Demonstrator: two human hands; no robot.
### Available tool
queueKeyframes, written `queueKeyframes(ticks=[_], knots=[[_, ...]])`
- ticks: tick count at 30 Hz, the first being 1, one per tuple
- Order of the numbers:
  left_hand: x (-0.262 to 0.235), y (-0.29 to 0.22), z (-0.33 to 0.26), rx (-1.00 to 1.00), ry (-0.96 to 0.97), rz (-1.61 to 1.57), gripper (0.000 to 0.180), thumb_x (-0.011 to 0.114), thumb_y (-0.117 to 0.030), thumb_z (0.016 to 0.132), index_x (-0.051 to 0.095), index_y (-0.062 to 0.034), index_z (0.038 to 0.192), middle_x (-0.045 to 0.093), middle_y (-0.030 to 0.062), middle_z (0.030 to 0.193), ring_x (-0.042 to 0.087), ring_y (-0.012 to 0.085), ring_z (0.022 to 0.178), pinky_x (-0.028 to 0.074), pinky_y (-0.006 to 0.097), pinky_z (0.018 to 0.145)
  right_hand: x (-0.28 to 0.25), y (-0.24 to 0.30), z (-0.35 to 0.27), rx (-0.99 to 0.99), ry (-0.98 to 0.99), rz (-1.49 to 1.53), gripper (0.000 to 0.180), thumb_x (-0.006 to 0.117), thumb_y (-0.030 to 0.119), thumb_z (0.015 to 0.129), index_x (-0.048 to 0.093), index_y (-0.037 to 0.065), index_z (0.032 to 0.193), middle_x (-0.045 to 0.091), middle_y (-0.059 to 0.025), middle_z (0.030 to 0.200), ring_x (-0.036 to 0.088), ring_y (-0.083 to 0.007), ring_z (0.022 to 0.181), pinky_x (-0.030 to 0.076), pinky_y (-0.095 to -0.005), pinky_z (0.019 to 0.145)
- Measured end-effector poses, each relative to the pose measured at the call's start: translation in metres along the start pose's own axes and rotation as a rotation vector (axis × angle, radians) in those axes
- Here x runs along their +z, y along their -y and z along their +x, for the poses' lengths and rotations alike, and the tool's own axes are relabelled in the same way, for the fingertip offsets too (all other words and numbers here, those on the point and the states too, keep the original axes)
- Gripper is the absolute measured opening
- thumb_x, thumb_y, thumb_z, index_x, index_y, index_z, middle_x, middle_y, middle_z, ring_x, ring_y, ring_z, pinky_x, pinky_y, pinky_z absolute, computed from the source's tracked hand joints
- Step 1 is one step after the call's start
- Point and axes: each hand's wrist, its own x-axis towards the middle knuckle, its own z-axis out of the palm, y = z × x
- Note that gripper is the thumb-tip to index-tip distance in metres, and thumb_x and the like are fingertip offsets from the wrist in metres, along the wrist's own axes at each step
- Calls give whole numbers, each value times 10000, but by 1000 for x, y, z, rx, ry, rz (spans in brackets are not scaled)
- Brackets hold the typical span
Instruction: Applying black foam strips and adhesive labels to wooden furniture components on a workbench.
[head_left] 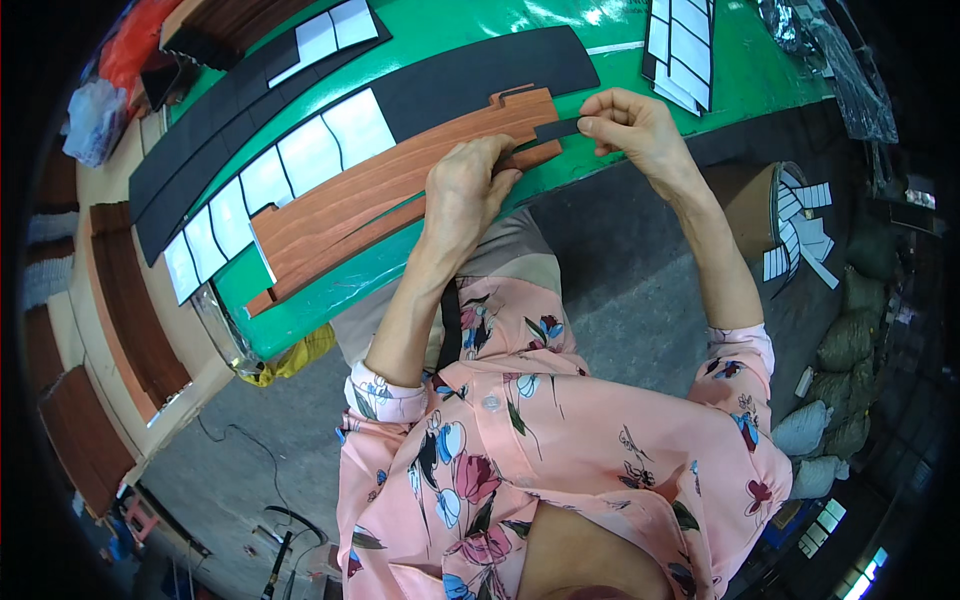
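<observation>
Pinching one end of a small black strip (557, 130), the right hand (645, 140) has its thumb and index finger closed together, the other fingers loosely curled. The strip reaches left to the right end of a wood-grain panel (350, 195), which lies slantwise along the near edge of the green counter (600, 180). The left hand (462, 195) rests over the panel's right half, fingers bent and close to the thumb; its fingertips are partly hidden, so whether it grips or only presses I cannot tell. It also covers part of a narrow wood-grain strip (350, 245) along the panel's near side.

Crowding the panel's far side is a black sheet (490, 80) with a row of white pieces (335, 140), partly overlapped by the panel. Farther left lies another dark sheet (205, 145), with dark brown panels (235, 25) beyond it. Far right of the right hand sits a white-faced stack (680, 55), with clear plastic (855, 80) at the counter's right end.

On the floor to the right stands a brown bin (745, 210) holding white offcuts (800, 225), with sacks (845, 340) farther right. Long brown panels (140, 310) lie at the left.
</observation>
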Motion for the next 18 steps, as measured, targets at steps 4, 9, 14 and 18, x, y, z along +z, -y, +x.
queueKeyframes(ticks=[4, 9, 14, 18], knots=[[-1, -1, 1, -35, 13, -26, 316, 714, -13, 693, 596, -3, 986, 645, 129, 862, 648, 234, 782, 505, 319, 690, 5, -9, -1, 39, 44, 9, 189, 663, 147, 818, 623, 8, 941, 619, -5, 724, 544, -56, 616, 453, -197, 561], [-3, -2, 2, -71, 35, -5, 288, 719, -21, 686, 609, -2, 952, 643, 128, 852, 642, 239, 788, 501, 323, 684, 11, -11, -1, 82, 117, 43, 208, 662, 158, 826, 613, 1, 953, 618, -2, 724, 547, -53, 629, 457, -193, 581], [-4, -1, 1, -54, 38, 14, 262, 726, -32, 674, 619, 4, 911, 638, 132, 837, 630, 264, 770, 491, 342, 676, 13, -11, -1, 95, 135, 41, 206, 664, 159, 826, 613, 3, 952, 613, 2, 719, 548, -52, 630, 457, -192, 582], [-3, 0, 1, -35, 21, 16, 269, 728, -36, 671, 619, 5, 913, 637, 134, 835, 629, 265, 769, 490, 346, 675, 14, -15, 0, 102, 141, 36, 205, 665, 153, 824, 614, 2, 954, 612, 4, 717, 549, -52, 629, 459, -194, 583]])
